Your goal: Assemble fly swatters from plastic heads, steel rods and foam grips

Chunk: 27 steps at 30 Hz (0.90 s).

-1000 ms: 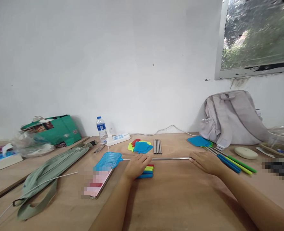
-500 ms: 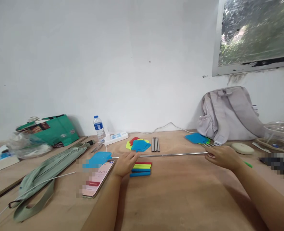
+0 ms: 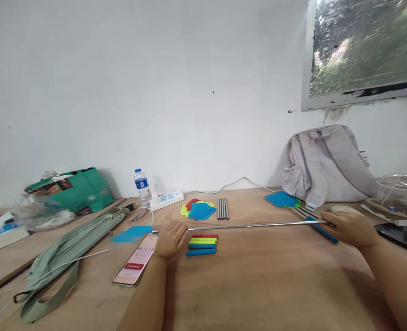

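Fingers, left: the left hand point(image 3: 170, 239) rests on the bench point(image 3: 258, 285) with its fingers point(image 3: 180, 232) curled down over the near end of the metal rod point(image 3: 251, 225), pinning it close to the blue swatter head point(image 3: 134, 231).
Fingers, right: the right hand point(image 3: 351, 227) closes round the far end of the rod, holding its blue handle point(image 3: 322, 230); how tight the closure is cannot be told from above.
Rod: thin, silver, telescopic by the look of it, stretched level between the two hands, just above or on the bench; which cannot be told.
Rod relative to fingers: it runs out from under the left fingertips, passes behind the stack of coloured grips point(image 3: 202, 244), and ends inside the right hand's grasp.
Doing the step well (judgement): the pull should stay along the rod's own line, the left hand holding the head end firm and low while the right draws straight outward; any sideways lever would bend so thin a tube.
Risk (judgement): the head end could slip from under the left fingers and skid into the phone point(image 3: 136, 262) beside that wrist.
Nearby, centre: loose swatter heads point(image 3: 199, 209) in a pile and a row of bare steel tubes point(image 3: 222, 208), both behind the rod.
Nearby, right: finished swatters point(image 3: 284, 199) in front of a grey backpack point(image 3: 327, 165).
Nearby, left: water bottle point(image 3: 141, 185), power strip point(image 3: 167, 199), green bag point(image 3: 70, 188).
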Tool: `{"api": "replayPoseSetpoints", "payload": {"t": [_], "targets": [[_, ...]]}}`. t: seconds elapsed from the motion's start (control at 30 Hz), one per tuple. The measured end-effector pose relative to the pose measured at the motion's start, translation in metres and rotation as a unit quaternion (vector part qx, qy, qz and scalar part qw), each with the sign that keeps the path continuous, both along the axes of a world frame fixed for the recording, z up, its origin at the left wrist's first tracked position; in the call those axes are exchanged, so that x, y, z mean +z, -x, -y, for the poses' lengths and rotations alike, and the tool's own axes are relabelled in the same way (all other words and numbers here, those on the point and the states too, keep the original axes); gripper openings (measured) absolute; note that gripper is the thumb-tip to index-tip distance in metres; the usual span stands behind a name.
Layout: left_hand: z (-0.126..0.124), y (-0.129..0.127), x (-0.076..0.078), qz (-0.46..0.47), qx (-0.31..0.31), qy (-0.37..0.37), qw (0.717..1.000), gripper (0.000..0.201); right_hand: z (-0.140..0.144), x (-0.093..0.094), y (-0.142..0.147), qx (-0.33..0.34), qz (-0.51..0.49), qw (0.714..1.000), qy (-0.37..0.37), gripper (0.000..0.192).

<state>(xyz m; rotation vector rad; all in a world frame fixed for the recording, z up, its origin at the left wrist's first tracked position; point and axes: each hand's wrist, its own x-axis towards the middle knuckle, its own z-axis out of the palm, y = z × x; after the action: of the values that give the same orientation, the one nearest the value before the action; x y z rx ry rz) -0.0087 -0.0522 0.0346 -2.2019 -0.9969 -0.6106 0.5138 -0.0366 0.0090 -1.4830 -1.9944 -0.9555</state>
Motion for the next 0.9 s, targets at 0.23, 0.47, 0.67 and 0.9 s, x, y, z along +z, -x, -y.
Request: {"api": "replayPoseSetpoints", "payload": {"t": [0.23, 0.47, 0.67, 0.9], "targets": [[0.002, 0.003, 0.002, 0.001, 0.027, -0.022, 0.999, 0.022, 0.002, -0.005, -0.015, -0.012, 0.046, 0.999, 0.025, 0.034], [-0.003, 0.011, -0.001, 0.006, 0.036, -0.038, 0.999, 0.021, 0.005, -0.004, -0.016, 0.006, 0.077, 0.997, 0.021, 0.031], [-0.017, 0.002, -0.01, 0.127, 0.112, -0.014, 0.985, 0.023, 0.0, -0.009, 0.008, -0.018, 0.012, 1.0, -0.017, 0.032], [-0.021, -0.024, -0.003, 0.314, 0.096, -0.113, 0.938, 0.027, -0.003, -0.014, 0.022, -0.068, -0.021, 0.997, -0.025, 0.028]]}}
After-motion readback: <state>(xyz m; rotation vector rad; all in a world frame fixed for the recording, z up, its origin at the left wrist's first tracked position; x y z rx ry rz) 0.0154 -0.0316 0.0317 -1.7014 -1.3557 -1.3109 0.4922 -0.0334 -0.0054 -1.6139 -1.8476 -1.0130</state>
